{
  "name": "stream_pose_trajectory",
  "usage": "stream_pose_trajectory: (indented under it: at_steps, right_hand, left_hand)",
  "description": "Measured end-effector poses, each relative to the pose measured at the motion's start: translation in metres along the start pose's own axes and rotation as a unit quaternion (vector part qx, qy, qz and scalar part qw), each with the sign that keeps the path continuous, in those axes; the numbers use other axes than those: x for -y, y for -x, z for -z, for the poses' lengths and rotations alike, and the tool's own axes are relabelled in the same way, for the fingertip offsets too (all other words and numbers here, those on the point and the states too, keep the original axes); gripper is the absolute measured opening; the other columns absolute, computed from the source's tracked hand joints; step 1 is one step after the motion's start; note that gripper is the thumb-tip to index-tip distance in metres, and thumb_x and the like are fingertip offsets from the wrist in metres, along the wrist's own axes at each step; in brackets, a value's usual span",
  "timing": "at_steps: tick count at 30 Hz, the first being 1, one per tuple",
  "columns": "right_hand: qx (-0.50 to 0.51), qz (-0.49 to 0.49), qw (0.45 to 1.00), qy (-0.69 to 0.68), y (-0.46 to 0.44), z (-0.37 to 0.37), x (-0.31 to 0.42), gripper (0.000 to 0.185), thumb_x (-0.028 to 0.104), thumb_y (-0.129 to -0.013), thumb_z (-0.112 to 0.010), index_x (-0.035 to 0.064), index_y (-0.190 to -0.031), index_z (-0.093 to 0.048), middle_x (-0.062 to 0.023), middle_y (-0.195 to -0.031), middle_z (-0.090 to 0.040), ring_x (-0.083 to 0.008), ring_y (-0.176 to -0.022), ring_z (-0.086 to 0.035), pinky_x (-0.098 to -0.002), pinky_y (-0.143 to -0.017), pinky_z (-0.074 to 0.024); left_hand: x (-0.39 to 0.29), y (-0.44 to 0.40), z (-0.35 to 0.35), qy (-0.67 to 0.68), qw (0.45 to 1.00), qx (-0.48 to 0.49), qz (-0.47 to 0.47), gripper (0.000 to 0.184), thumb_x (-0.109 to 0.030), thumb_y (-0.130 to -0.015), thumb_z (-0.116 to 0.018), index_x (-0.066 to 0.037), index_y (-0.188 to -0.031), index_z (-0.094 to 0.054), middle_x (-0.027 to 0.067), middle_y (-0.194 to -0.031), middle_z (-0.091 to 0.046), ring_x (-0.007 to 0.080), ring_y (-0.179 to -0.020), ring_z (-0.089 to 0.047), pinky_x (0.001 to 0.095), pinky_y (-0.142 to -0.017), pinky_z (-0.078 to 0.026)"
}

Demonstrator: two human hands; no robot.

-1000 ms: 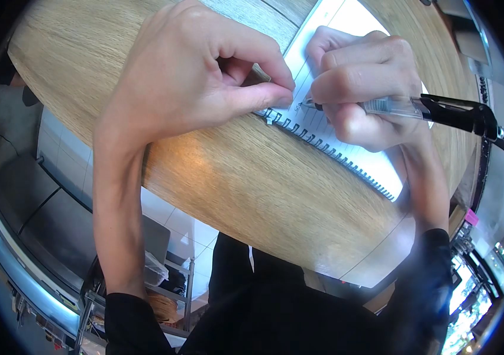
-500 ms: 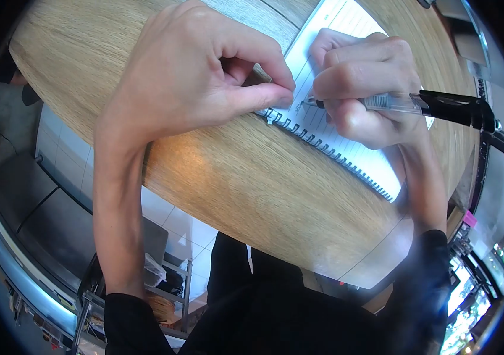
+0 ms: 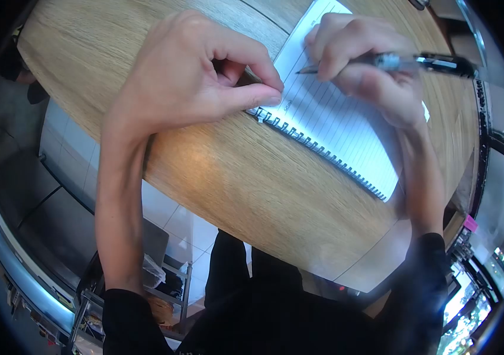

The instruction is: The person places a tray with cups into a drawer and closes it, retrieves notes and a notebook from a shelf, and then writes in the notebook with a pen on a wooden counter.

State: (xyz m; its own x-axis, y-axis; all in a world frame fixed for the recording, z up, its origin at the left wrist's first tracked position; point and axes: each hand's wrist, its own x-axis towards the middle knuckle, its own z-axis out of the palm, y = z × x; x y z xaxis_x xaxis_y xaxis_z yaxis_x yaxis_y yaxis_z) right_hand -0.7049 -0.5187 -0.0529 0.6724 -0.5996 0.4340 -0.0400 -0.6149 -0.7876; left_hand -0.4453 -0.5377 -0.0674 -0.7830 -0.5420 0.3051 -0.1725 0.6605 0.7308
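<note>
A spiral-bound notebook [image 3: 338, 127] with lined pages lies open on the wooden table, its wire coil facing me. Small handwriting shows near its left end. My left hand [image 3: 187, 77] is closed, thumb and forefinger pinching the notebook's left edge beside the coil; the exact grip is partly hidden. In my right hand [image 3: 370, 65], held over the page, is a pen [image 3: 388, 61] with a clear barrel and a black end. Its tip points left, close above the paper, away from the handwriting; whether it touches the page I cannot tell.
The wooden table [image 3: 252, 177] has a curved front edge near my body. Below on the left are a dark bench seat [image 3: 57, 219] and a metal-framed rack [image 3: 175, 290] holding items. A black bar structure stands at the far right.
My right hand has lifted and shifted up the page with the pen, uncovering more lines and the handwriting. My left hand stays pinched at the notebook's edge. The view has shifted slightly.
</note>
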Motion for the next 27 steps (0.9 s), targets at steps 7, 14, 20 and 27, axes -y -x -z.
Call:
stream_pose_trajectory:
  at_steps: [7,14,20,27]
  right_hand:
    - [-0.036,-0.036,0.995,0.082,0.004,-0.020,0.019,0.015,0.008,-0.073,-0.060,-0.0003,-0.081,-0.069,-0.0075,-0.061,-0.062,-0.0176,-0.049,-0.052,-0.0356,-0.076,-0.0517]
    - [0.019,-0.054,0.997,0.059,-0.001,-0.021,0.047,0.021,-0.002,-0.066,-0.061,-0.0002,-0.085,-0.069,-0.0149,-0.076,-0.064,-0.0222,-0.062,-0.062,-0.0344,-0.059,-0.0517]
    - [-0.003,-0.066,0.996,0.067,0.008,-0.023,0.031,0.011,0.010,-0.075,-0.063,0.0007,-0.078,-0.067,-0.0046,-0.054,-0.058,-0.0188,-0.048,-0.055,-0.0353,-0.063,-0.0527]
    - [-0.035,-0.039,0.998,0.024,0.006,-0.027,0.019,0.003,0.004,-0.070,-0.065,0.0025,-0.072,-0.067,-0.0022,-0.053,-0.053,-0.0168,-0.045,-0.051,-0.0292,-0.058,-0.0483]
  left_hand:
    - [-0.002,-0.006,-0.001,0.010,0.997,-0.063,0.033,0.016,-0.009,-0.077,-0.083,-0.007,-0.093,-0.080,-0.0011,-0.059,-0.061,0.0063,-0.049,-0.047,0.0232,-0.048,-0.033]
    - [-0.008,0.001,-0.005,-0.049,0.995,-0.038,0.080,0.015,-0.014,-0.073,-0.084,-0.008,-0.068,-0.071,-0.0012,-0.052,-0.054,0.0092,-0.049,-0.049,0.0253,-0.048,-0.035]
    - [-0.004,0.005,-0.003,-0.074,0.997,-0.011,0.034,0.026,-0.021,-0.068,-0.088,-0.010,-0.056,-0.068,-0.0019,-0.049,-0.052,0.0138,-0.047,-0.049,0.0298,-0.049,-0.034]
    - [-0.004,0.003,-0.004,-0.090,0.994,-0.017,0.051,0.026,-0.021,-0.066,-0.089,-0.011,-0.056,-0.067,-0.0023,-0.047,-0.051,0.0141,-0.048,-0.049,0.0304,-0.050,-0.035]
